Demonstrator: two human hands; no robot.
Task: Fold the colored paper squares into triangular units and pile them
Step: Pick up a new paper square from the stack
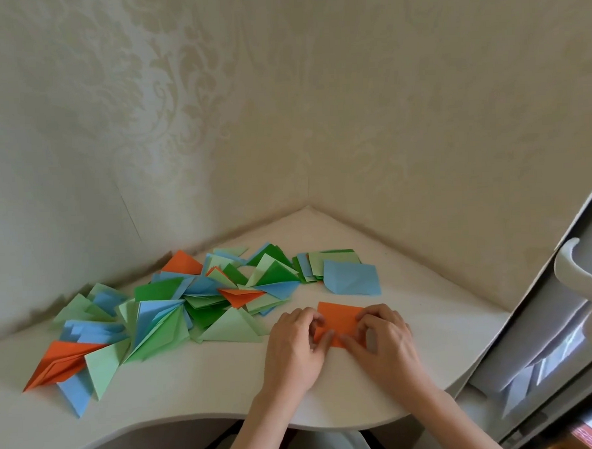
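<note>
Orange paper (339, 319) lies long axis crosswise between your hands, near the bench's (200, 391) front edge; left hand (294, 343) and right hand (382, 337) each pinch an end, equally near.

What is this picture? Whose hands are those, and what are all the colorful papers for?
A camera worn on a person's head took this, looking down at a white corner table. The left hand and right hand press and pinch an orange paper, folding it. On the left lies a pile of folded triangles in green, blue and orange. Behind the hands sits a small stack of flat paper squares, waiting to be folded.
</note>
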